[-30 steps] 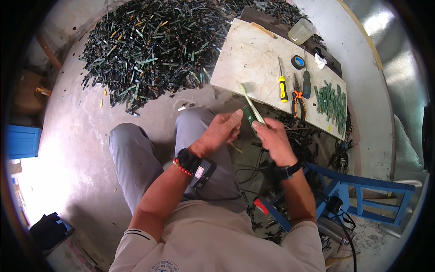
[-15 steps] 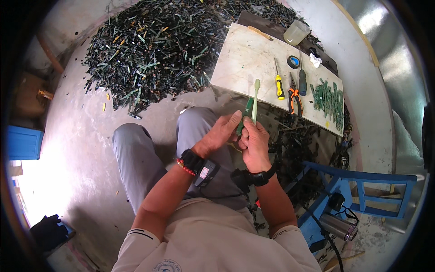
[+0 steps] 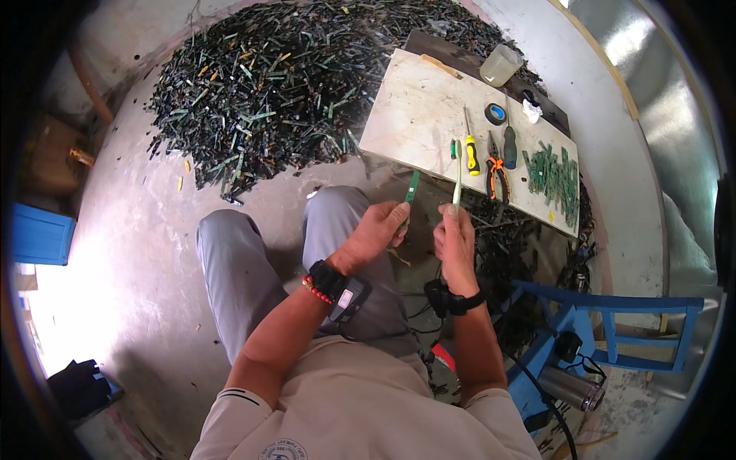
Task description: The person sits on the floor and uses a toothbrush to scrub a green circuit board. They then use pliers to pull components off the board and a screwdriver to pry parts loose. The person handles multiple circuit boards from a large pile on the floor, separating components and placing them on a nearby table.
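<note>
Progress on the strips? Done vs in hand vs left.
Done: a small batch of green strips lies sorted on the board. In hand: left hand holds a green strip, right hand a pale strip. Left: the big pile on the floor, far larger than the batch.

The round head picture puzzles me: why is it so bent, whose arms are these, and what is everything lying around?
A wide fisheye camera worn on a person's head looks down, so straight edges bend. The arms are the person's own. The left hand holds a short green strip; the right hand holds a long pale strip with a green tip. Ahead lies a pale flat board bearing a yellow-handled screwdriver, orange-handled pliers, a roll of dark tape, a translucent plastic cup and a small heap of green strips. A big dark pile of similar strips covers the concrete floor. A blue wooden frame stands to the right.
</note>
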`<state>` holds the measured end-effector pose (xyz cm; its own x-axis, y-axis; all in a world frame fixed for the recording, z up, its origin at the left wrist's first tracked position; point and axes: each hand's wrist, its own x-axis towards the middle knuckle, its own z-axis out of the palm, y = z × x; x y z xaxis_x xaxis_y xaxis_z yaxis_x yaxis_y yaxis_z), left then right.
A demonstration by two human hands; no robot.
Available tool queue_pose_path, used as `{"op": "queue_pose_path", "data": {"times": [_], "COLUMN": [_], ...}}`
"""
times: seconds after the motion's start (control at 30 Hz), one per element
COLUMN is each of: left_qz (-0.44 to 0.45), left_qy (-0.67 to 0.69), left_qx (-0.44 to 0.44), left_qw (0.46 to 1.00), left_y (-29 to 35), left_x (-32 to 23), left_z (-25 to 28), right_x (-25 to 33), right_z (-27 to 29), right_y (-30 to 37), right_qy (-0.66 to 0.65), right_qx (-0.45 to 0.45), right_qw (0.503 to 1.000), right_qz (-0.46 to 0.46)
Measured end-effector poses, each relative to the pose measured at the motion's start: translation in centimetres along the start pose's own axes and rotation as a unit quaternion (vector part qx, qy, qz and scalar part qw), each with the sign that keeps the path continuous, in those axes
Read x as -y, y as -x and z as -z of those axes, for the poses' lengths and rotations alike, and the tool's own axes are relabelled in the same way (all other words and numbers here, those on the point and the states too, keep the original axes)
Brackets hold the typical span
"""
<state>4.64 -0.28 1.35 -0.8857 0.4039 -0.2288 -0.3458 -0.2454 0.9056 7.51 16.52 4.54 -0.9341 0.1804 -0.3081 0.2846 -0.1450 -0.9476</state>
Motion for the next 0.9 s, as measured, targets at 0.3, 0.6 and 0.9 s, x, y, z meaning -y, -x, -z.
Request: {"op": "queue_pose_path", "data": {"times": [0.3,0.6,0.9], "left_qz": [0.002,-0.049,-0.071], "left_qy": [-0.048,-0.103,-0.137], "left_qx": [-0.008,-0.025,-0.052], "left_qw": [0.999,0.993,0.987], "left_y": [-0.3,-0.1,0.0], "left_x": [-0.2,0.5,0.7], "left_z": [-0.6,-0.5,-0.9], "right_x": [1.0,1.3,2.4], "right_z": [4.2,6.3,7.1], "right_y": [2.4,0.4,0.7], "right_qy": [0.177,0.243,0.249], "right_qx": [0.108,-0.048,-0.07], "right_qw": [0.977,0.959,0.957], "right_qz": [0.05,0.135,0.134]}}
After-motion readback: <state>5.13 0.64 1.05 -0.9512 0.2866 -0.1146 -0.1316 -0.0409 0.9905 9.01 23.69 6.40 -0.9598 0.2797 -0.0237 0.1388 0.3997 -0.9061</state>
